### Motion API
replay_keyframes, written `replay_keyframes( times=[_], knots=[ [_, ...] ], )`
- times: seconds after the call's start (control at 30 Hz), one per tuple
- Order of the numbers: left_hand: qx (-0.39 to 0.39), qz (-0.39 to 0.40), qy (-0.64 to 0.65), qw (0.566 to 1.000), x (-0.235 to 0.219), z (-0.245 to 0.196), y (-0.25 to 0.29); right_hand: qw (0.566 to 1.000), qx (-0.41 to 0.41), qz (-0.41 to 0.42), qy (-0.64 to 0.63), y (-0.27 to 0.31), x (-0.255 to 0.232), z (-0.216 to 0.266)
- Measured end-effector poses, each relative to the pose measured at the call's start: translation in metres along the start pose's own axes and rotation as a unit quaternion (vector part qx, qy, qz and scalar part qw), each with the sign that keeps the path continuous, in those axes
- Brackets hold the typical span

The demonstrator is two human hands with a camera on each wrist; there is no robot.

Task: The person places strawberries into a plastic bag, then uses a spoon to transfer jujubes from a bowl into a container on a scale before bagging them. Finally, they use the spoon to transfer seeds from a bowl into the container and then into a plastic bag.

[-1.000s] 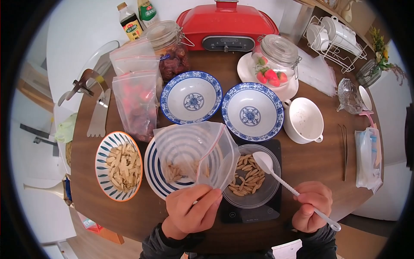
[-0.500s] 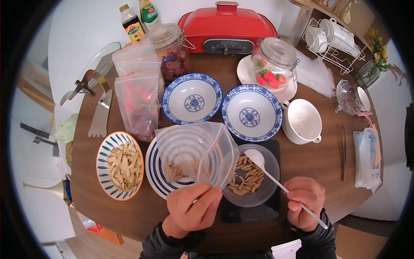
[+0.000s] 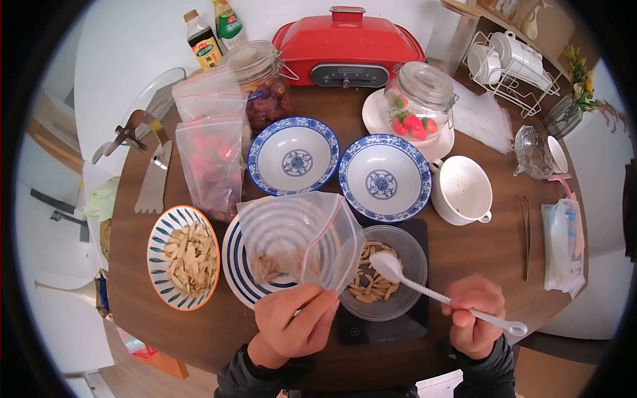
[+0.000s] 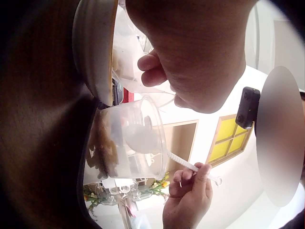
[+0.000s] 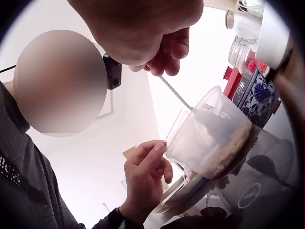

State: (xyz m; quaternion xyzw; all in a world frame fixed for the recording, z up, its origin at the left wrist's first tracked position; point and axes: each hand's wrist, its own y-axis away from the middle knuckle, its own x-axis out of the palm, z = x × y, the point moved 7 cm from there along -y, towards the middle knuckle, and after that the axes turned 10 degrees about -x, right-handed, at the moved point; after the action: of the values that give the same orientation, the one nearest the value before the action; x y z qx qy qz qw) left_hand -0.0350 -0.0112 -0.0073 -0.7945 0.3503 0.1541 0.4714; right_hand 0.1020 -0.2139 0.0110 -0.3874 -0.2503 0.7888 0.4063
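Observation:
My left hand [image 3: 292, 322] pinches the edge of a clear zip bag [image 3: 344, 242], which lies over a blue-and-white striped plate [image 3: 233, 268] and has some pale dried pieces inside. My right hand [image 3: 474, 315] grips a white plastic spoon [image 3: 415, 286] by its ribbed handle. The spoon's bowl is inside a clear plastic tub [image 3: 419, 285], over slender tan dried pieces [image 3: 371, 290]. Beneath the tub is a black kitchen scale [image 3: 381, 333]. The left wrist view shows the spoon bowl [image 4: 143, 138] through the tub's wall, above the pieces.
An oval bowl of pale dried slices [image 3: 191, 259] stands at left. Behind are two blue-patterned bowls [image 3: 294, 147], a white two-handled cup [image 3: 463, 191], filled zip bags [image 3: 212, 159], lidded glass jars [image 3: 424, 89] and a red electric cooker [image 3: 348, 43]. Tweezers [image 3: 525, 239] lie at right.
The spoon's bowl has moved left and toward me, over the tan pieces, and its handle lies flatter. The left hand keeps its pinch on the bag.

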Motion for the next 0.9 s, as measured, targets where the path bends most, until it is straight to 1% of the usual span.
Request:
replay_keyframes(
  times=[0.07, 0.1, 0.13, 0.2, 0.23, 0.27, 0.33, 0.37, 0.43, 0.47, 0.53, 0.57, 0.67, 0.7, 0.77, 0.8, 0.87, 0.9],
  knots=[
    [-0.001, 0.001, -0.002, 1.000, 0.000, 0.000, 0.000, 0.996, 0.047, 0.037, -0.067, 0.007, 0.000, -0.003],
    [-0.002, 0.001, -0.001, 1.000, 0.000, 0.000, 0.000, 0.996, 0.014, 0.058, -0.069, 0.000, 0.002, 0.002],
    [-0.002, 0.001, 0.000, 1.000, 0.000, 0.000, 0.000, 0.996, 0.013, 0.058, -0.069, -0.005, 0.001, 0.001],
    [-0.003, 0.003, -0.001, 1.000, 0.000, 0.000, 0.000, 0.983, -0.007, 0.164, -0.087, -0.009, 0.015, 0.004],
    [-0.005, 0.007, -0.002, 1.000, 0.000, 0.001, 0.000, 0.980, -0.008, 0.184, -0.076, -0.010, 0.019, 0.004],
    [-0.004, 0.007, -0.002, 1.000, 0.000, 0.000, -0.001, 0.980, -0.009, 0.183, -0.076, -0.008, 0.023, 0.004],
    [-0.002, 0.007, -0.004, 1.000, -0.001, -0.001, -0.001, 0.989, -0.026, 0.120, -0.079, -0.005, 0.024, 0.003],
    [-0.002, 0.008, -0.004, 1.000, -0.001, -0.001, -0.001, 0.989, -0.025, 0.120, -0.079, -0.005, 0.023, 0.002],
    [-0.002, 0.006, -0.007, 1.000, -0.001, -0.001, -0.001, 0.994, -0.035, 0.101, -0.018, -0.007, 0.017, 0.001],
    [-0.003, 0.006, -0.007, 1.000, -0.001, -0.001, -0.001, 0.994, -0.034, 0.101, -0.018, -0.005, 0.017, 0.002],
    [-0.002, 0.008, -0.004, 1.000, -0.001, -0.001, -0.001, 1.000, 0.021, 0.000, -0.022, -0.002, 0.004, -0.002],
    [-0.002, 0.008, -0.004, 1.000, 0.000, 0.000, -0.001, 1.000, 0.021, -0.001, -0.022, -0.002, 0.004, -0.002],
    [-0.001, 0.007, 0.001, 1.000, 0.000, -0.001, -0.001, 0.995, 0.034, 0.060, -0.076, -0.003, 0.009, -0.004],
    [-0.001, 0.007, -0.001, 1.000, 0.000, -0.001, -0.001, 0.995, 0.034, 0.060, -0.076, -0.004, 0.010, -0.005],
    [0.000, 0.007, -0.004, 1.000, 0.000, -0.001, -0.001, 0.987, 0.009, 0.138, -0.086, -0.004, 0.023, -0.002],
    [-0.001, 0.006, -0.002, 1.000, 0.000, -0.001, -0.001, 0.987, 0.009, 0.138, -0.087, -0.004, 0.023, -0.003],
    [-0.002, 0.005, 0.000, 1.000, 0.000, -0.001, -0.001, 0.992, -0.003, 0.125, -0.029, -0.005, 0.021, -0.003],
    [-0.001, 0.005, -0.001, 1.000, 0.000, -0.001, -0.001, 0.992, -0.003, 0.126, -0.029, -0.005, 0.022, -0.003]
  ],
)
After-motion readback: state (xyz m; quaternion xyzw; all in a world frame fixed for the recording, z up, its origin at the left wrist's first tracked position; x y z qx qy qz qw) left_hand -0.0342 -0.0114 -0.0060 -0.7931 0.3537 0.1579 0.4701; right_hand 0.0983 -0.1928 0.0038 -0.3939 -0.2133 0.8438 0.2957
